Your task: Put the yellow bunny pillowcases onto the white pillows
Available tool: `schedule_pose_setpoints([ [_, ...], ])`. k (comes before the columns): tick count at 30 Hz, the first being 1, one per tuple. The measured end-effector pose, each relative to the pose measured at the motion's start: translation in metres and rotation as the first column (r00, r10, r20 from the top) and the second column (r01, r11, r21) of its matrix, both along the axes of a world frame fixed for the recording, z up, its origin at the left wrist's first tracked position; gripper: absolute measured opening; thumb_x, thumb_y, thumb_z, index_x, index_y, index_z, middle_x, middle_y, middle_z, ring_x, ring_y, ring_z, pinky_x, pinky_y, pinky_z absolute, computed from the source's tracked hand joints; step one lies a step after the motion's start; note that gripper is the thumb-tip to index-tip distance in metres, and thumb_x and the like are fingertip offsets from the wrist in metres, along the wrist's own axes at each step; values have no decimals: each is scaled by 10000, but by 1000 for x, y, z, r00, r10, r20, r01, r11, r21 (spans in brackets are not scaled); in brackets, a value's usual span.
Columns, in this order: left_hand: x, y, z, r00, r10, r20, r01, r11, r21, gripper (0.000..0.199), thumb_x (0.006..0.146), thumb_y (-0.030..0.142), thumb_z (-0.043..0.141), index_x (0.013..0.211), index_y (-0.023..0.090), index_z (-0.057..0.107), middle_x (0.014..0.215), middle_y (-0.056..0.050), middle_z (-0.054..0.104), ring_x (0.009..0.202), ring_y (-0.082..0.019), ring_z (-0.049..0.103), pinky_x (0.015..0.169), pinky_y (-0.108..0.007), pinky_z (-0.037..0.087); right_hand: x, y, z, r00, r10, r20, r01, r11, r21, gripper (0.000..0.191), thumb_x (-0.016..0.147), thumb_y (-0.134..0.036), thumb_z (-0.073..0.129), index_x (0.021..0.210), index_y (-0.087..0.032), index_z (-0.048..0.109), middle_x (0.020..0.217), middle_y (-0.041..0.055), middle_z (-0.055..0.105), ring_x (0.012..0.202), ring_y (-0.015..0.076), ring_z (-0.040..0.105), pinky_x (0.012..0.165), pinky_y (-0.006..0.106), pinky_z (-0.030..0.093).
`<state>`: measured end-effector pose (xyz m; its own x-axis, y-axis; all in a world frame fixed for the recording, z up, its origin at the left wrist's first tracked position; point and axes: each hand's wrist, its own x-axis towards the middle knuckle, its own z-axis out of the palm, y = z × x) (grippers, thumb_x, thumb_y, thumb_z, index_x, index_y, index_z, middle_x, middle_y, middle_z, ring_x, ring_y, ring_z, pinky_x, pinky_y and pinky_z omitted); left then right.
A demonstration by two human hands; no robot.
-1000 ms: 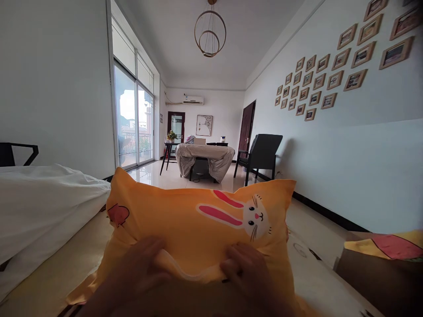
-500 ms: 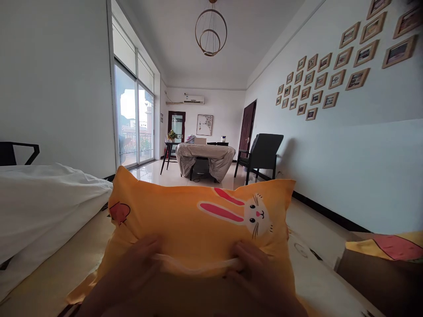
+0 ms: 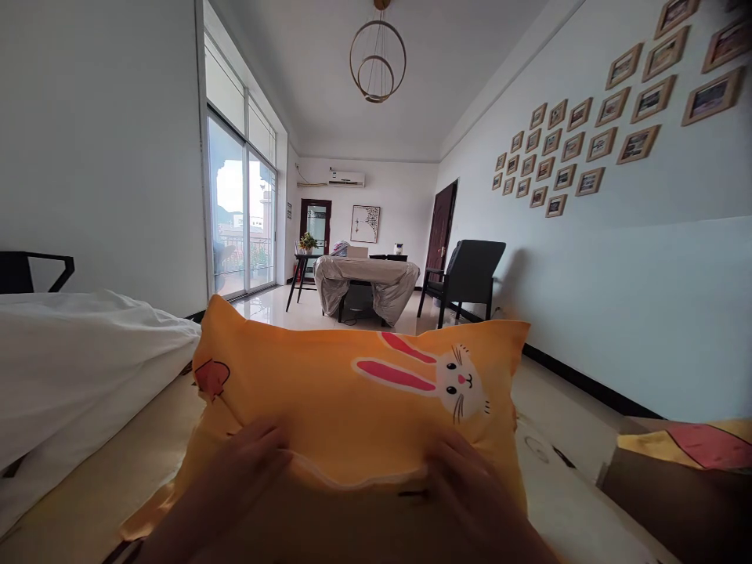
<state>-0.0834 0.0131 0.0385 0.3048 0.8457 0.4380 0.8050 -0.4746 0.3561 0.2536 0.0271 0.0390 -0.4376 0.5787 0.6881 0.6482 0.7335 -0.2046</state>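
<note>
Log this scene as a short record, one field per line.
Main item: orange pillow with a white rabbit print, ears pink
Left hand: on the pillow's pale edge, at its left end
Right hand: at that edge's right end
Left side: draped white cloth
Right side: yellow-and-pink cloth
Beyond: covered table, dark chair to its right
Right wall: framed pictures
</note>
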Motion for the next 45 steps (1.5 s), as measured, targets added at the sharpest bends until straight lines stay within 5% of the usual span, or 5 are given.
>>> schedule_pose_setpoints([
  [8,-2,-8,4,998,-23,-60,23,1000,10,309,944,341,341,758,200,544,845,-28,575,762,-151,548,681,-253,427,-2,2,-4,984,-40,-175,43,999,12,184,924,-223,431,760,-212,511,700,7,551,604,123,529,536,216,427],
  [32,-1,-14,9,998,-41,-39,41,999,3,196,911,300,391,827,210,542,874,-25,566,795,-158,544,697,-237,435,-11,-6,-2,939,-115,-324,108,993,-40,259,925,-306,432,701,-199,506,618,-17,517,546,109,481,521,215,367],
  [45,-7,-11,1,996,-48,-75,61,981,186,210,819,211,479,1002,229,581,1040,-49,616,920,-184,597,737,-239,496,-13,-10,-2,858,-198,-474,124,975,-183,279,902,-376,447,704,-200,535,607,-21,517,562,126,490,533,208,390],
])
